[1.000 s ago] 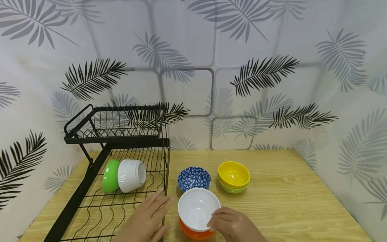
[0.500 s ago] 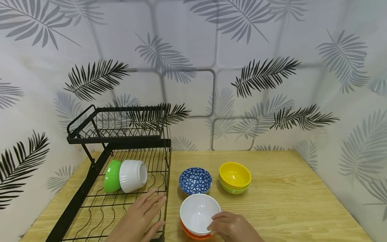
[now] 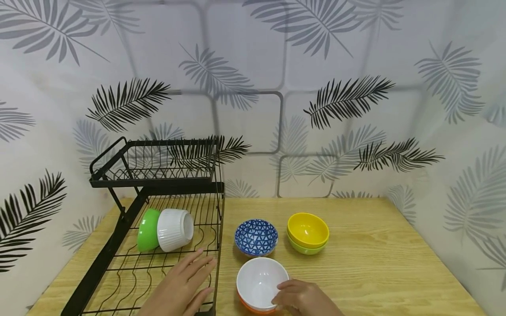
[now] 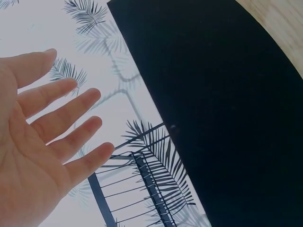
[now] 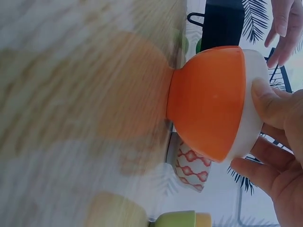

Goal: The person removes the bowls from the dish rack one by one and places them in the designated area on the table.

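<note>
A white bowl [image 3: 262,283] sits nested in an orange bowl [image 5: 208,101] on the table; in the head view only a strip of orange shows below it. My right hand [image 3: 306,298] pinches the white bowl at its right rim, thumb on the outside in the right wrist view. My left hand [image 3: 179,285] hovers over the near right part of the black dish rack [image 3: 99,254], fingers spread and holding nothing. The left wrist view shows that palm [image 4: 33,156] bare.
On the rack, a green bowl [image 3: 148,230] and a white ribbed bowl [image 3: 171,230] lie on their sides. A blue-patterned bowl [image 3: 256,238] stands just behind the white one. Farther right, a yellow bowl [image 3: 308,230] is stacked in a lime-green bowl [image 3: 307,250].
The white bowl has come down into the orange bowl, with my right hand still at its rim. My left hand has drawn back slightly to the left.
</note>
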Demonstrator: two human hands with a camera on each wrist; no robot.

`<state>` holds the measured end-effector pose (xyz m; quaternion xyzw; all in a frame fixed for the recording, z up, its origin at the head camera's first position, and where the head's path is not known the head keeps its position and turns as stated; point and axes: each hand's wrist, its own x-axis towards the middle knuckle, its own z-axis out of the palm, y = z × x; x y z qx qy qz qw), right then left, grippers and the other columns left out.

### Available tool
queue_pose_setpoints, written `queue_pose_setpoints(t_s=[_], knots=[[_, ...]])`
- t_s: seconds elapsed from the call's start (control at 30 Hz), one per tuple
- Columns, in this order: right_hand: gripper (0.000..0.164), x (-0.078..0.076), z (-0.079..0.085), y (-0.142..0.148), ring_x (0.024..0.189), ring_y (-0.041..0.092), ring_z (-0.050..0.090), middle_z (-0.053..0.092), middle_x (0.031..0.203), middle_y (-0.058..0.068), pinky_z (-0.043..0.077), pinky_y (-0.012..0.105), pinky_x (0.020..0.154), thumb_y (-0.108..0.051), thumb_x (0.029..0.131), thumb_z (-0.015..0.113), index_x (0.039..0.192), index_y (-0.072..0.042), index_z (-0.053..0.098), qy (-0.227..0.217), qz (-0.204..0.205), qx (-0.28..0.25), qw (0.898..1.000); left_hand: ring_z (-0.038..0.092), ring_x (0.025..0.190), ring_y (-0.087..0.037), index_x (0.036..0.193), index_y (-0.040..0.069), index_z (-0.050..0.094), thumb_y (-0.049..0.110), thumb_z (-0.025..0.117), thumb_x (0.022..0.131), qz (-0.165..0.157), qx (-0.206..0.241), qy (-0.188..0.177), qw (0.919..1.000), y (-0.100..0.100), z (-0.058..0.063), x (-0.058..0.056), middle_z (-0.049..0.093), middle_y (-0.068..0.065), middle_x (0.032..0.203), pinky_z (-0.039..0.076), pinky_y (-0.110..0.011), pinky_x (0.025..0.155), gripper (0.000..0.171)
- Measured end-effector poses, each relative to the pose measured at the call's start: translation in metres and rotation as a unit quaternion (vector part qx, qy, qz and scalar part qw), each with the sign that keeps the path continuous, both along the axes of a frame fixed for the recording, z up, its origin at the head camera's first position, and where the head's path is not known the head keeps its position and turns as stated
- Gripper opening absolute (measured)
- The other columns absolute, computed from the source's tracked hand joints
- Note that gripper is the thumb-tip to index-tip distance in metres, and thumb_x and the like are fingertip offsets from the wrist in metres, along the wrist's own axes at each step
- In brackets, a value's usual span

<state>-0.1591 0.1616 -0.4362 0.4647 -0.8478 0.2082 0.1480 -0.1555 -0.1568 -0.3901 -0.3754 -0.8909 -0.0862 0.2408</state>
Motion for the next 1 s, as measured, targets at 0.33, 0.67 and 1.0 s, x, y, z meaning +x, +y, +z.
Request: queue_pose_setpoints(t_s=[0.33, 0.67, 1.0], knots=[[0.013, 0.001, 0.001, 0.000, 0.106, 0.022, 0.065, 0.072, 0.097, -0.011, 0.055, 0.044, 0.088, -0.023, 0.092, 0.065, 0.098, -0.018, 0.074, -0.011, -0.008, 0.031, 0.999, 0.052, 0.122, -0.029, 0.136, 0.010, 0.051, 0.033, 0.063, 0.092, 0.023, -0.006, -0.065, 0.9976, -0.007, 0.008, -0.002, 0.058, -0.006, 0.130, 0.050, -0.045, 0.095, 0.051], [0.031, 0.005, 0.004, -0.003, 0.115, 0.026, 0.060, 0.068, 0.115, -0.002, 0.052, 0.046, 0.093, -0.038, 0.097, 0.054, 0.113, -0.016, 0.070, 0.043, -0.024, 0.049, 0.998, 0.056, 0.117, -0.029, 0.138, 0.012, 0.051, 0.027, 0.072, 0.086, 0.050, 0.059, -0.009, 0.9970, -0.021, 0.031, -0.003, 0.060, -0.007, 0.127, 0.052, -0.048, 0.091, 0.057], [0.035, 0.014, 0.011, 0.004, 0.126, 0.027, 0.050, 0.059, 0.132, -0.001, 0.049, 0.049, 0.096, -0.041, 0.096, 0.055, 0.123, -0.021, 0.065, -0.014, -0.087, 0.038, 0.995, 0.052, 0.119, -0.035, 0.140, 0.012, 0.048, 0.014, 0.072, 0.086, 0.075, 0.139, -0.044, 0.9865, -0.045, 0.061, -0.014, 0.058, -0.013, 0.130, 0.050, -0.058, 0.088, 0.059]])
